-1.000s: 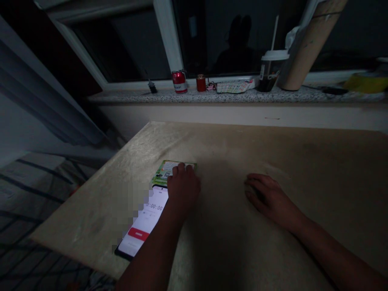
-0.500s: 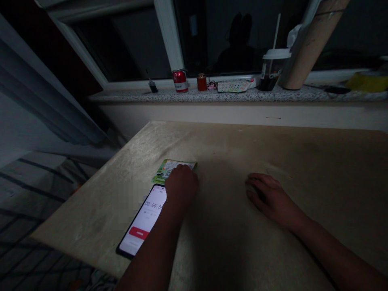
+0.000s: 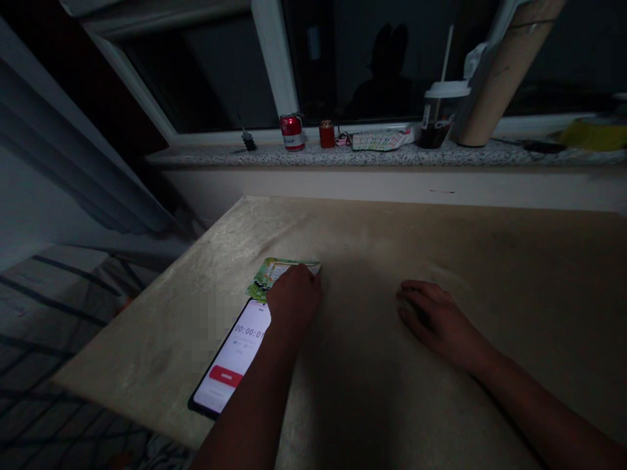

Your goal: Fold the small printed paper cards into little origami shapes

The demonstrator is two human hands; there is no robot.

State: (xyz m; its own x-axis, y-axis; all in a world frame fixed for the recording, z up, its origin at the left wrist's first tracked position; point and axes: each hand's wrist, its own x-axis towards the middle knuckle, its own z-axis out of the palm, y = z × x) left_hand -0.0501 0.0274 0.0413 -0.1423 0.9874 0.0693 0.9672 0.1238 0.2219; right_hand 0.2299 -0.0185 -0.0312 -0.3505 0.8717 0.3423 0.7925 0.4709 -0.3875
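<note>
A small green printed booklet (image 3: 259, 279) lies on the table just beyond the phone, with pictures and a framed text panel showing. My left hand (image 3: 295, 295) is curled over its right side, fingers closed on that edge; the fingertips are partly hidden. Partly under my left forearm is a phone (image 3: 230, 356), its lit screen showing a running timer and a red button. On the right, my right hand (image 3: 434, 312) rests on the tabletop, loosely curved, thumb apart from the fingers and nothing in it.
The pale table (image 3: 362, 391) reaches toward a granite windowsill (image 3: 323, 156). On the sill stand a red can (image 3: 292, 132), an orange jar (image 3: 326, 134), a crumpled packet (image 3: 379, 140), a lidded cup with straw (image 3: 435, 117) and a leaning cardboard tube (image 3: 504, 72). Dark metal bars (image 3: 59, 307) are at left.
The booklet's visible face has changed from mostly text to more green picture. My left hand has shifted slightly right. The timer has advanced by a second; my right hand stays put.
</note>
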